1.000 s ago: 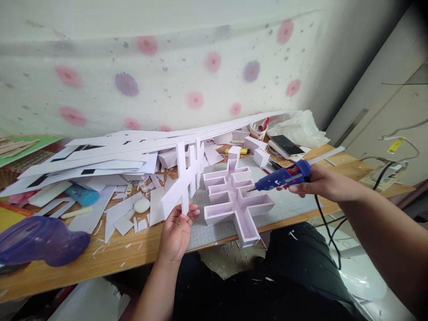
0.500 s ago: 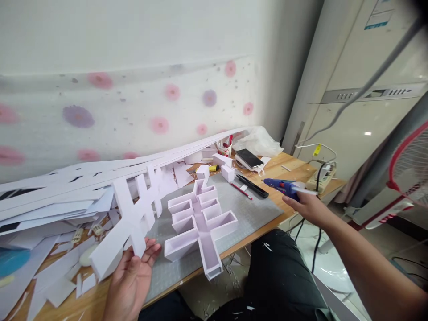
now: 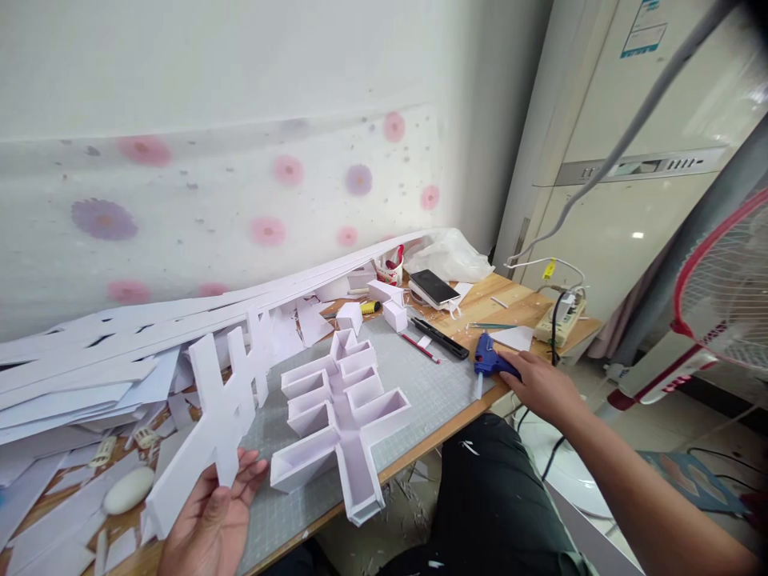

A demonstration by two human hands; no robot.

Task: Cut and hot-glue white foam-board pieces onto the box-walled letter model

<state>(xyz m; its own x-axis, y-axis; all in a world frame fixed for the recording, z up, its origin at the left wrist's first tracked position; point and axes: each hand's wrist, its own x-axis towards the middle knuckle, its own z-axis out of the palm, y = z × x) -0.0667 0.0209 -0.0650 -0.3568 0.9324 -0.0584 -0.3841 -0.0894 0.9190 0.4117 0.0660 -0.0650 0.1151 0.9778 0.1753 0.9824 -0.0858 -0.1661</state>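
Observation:
My left hand (image 3: 213,512) grips the lower edge of a white foam-board cutout (image 3: 222,412) with several crossing bars, held tilted up on edge. To its right, a white walled foam-board letter shape (image 3: 345,424) lies open side up on the grey cutting mat (image 3: 420,392). At the mat's right edge, my right hand (image 3: 543,388) has its fingers round the handle of a blue glue gun (image 3: 487,358). The gun is on its side at the table's edge, a pale glue stick poking from its rear toward me.
Beyond the mat's right part lie a black utility knife (image 3: 440,338), a red pencil (image 3: 420,349) and a phone (image 3: 433,286). A power strip (image 3: 558,320) sits at the table's right end. White board sheets and scraps (image 3: 90,392) heap up on the left.
My right hand has brought the glue gun down to the table edge and turned it, so its nozzle points away from me. My left hand still holds the cutout. The view has shifted slightly right.

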